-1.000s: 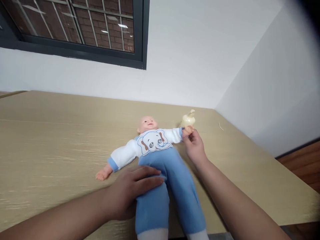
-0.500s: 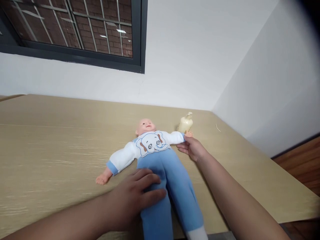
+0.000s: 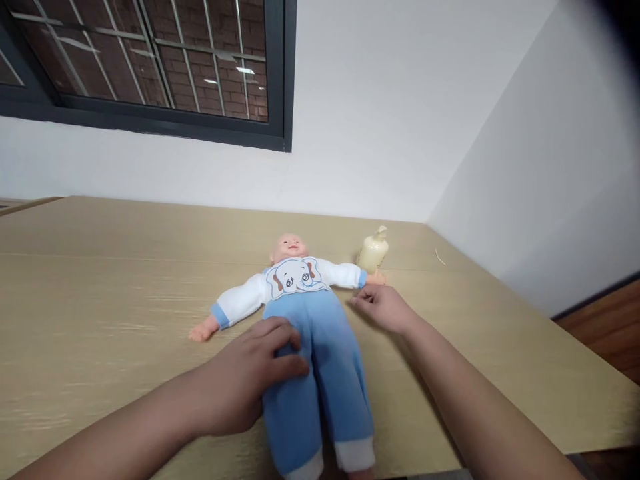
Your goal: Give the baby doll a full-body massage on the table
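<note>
The loosely spread left hand (image 3: 244, 377) is seemingly steadying the doll (image 3: 300, 308) beneath; moving the half-curled right hand (image 3: 386, 308), grip unclear, is calling for care near the bottle (image 3: 373, 251) beyond.

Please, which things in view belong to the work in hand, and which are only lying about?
Seem to belong to the work:
doll
left hand, resting on the doll's leg
right hand, near the doll's arm

Seem only lying about:
bottle, upright
thin pale strip on the table

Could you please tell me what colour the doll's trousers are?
The trousers are blue with whitish cuffs; see the head view.
</note>
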Demonstrator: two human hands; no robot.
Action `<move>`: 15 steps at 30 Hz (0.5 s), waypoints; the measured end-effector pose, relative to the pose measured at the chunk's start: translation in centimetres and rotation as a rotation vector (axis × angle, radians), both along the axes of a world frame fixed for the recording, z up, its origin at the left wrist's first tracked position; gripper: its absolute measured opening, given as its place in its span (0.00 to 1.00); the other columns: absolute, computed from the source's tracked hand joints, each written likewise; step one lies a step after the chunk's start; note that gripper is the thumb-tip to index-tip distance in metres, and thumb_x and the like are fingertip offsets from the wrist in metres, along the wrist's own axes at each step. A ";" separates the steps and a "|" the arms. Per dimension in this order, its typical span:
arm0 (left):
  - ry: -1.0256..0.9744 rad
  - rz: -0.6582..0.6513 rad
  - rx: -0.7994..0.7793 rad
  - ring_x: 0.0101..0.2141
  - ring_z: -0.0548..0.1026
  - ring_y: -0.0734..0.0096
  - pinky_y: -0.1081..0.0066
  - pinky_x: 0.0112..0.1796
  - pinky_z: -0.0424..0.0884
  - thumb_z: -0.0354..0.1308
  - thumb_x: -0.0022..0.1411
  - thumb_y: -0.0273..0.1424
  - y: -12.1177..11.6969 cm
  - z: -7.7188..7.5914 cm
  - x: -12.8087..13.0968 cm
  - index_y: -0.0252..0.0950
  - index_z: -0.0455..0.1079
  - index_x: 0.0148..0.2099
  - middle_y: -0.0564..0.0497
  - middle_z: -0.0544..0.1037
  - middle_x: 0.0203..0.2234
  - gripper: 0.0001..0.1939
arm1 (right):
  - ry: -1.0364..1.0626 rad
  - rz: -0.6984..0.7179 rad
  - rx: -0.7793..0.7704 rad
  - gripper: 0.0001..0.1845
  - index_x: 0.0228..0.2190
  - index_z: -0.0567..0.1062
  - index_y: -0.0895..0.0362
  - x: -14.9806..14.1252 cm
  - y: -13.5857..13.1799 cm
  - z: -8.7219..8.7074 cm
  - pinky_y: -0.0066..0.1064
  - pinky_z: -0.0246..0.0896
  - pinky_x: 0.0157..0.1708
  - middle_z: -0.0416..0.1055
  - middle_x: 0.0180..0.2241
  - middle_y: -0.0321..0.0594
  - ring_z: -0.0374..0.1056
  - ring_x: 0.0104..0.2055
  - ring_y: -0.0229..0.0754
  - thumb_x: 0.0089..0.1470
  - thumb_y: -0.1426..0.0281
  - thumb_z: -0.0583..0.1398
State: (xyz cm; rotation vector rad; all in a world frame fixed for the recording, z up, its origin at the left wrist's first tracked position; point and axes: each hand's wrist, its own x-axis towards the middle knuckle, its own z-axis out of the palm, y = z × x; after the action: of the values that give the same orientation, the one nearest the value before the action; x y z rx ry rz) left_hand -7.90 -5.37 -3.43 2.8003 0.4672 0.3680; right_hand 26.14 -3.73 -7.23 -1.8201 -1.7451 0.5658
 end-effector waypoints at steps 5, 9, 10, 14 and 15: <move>0.054 0.050 -0.011 0.58 0.63 0.51 0.55 0.55 0.65 0.58 0.50 0.16 -0.2 0.3 -0.7 0.53 0.65 0.61 0.47 0.63 0.58 0.39 | -0.222 0.217 0.081 0.10 0.39 0.79 0.52 -3.0 -1.5 1.7 0.34 0.65 0.35 0.78 0.35 0.38 0.73 0.35 0.44 0.54 0.68 0.61; 0.042 0.079 -0.211 0.60 0.63 0.47 0.57 0.55 0.67 0.68 0.51 0.33 1.0 1.7 -1.9 0.55 0.56 0.68 0.48 0.58 0.64 0.45 | -0.343 0.378 0.170 0.48 0.68 0.54 0.46 -3.9 -2.8 2.0 0.47 0.64 0.56 0.56 0.68 0.49 0.62 0.64 0.56 0.50 0.77 0.61; 0.009 0.124 -0.245 0.58 0.65 0.49 0.58 0.53 0.68 0.67 0.55 0.36 1.5 1.8 -2.0 0.53 0.58 0.68 0.47 0.61 0.62 0.40 | -0.375 0.401 0.161 0.52 0.70 0.47 0.45 -4.1 -3.2 2.0 0.50 0.61 0.59 0.46 0.72 0.50 0.56 0.68 0.59 0.49 0.78 0.61; -0.037 0.502 -0.222 0.40 0.74 0.57 0.61 0.41 0.69 0.44 0.73 0.43 3.7 1.0 -1.5 0.40 0.73 0.43 0.47 0.77 0.39 0.18 | -0.459 0.517 0.108 0.62 0.70 0.41 0.37 -5.2 -4.7 2.0 0.54 0.57 0.63 0.21 0.74 0.41 0.42 0.73 0.62 0.43 0.85 0.60; 0.000 0.577 -0.211 0.36 0.74 0.57 0.61 0.37 0.68 0.43 0.73 0.45 4.2 0.5 -1.3 0.39 0.72 0.37 0.47 0.77 0.34 0.22 | -0.463 0.545 0.110 0.63 0.69 0.41 0.35 -5.6 -5.1 2.0 0.54 0.57 0.63 0.19 0.73 0.39 0.39 0.73 0.62 0.41 0.87 0.59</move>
State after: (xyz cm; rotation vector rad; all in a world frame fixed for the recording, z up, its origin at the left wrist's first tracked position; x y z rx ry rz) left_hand -9.17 -1.20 -2.88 2.4166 1.2386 0.4030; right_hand 20.56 -8.87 -5.27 -1.4654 -2.5602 0.2435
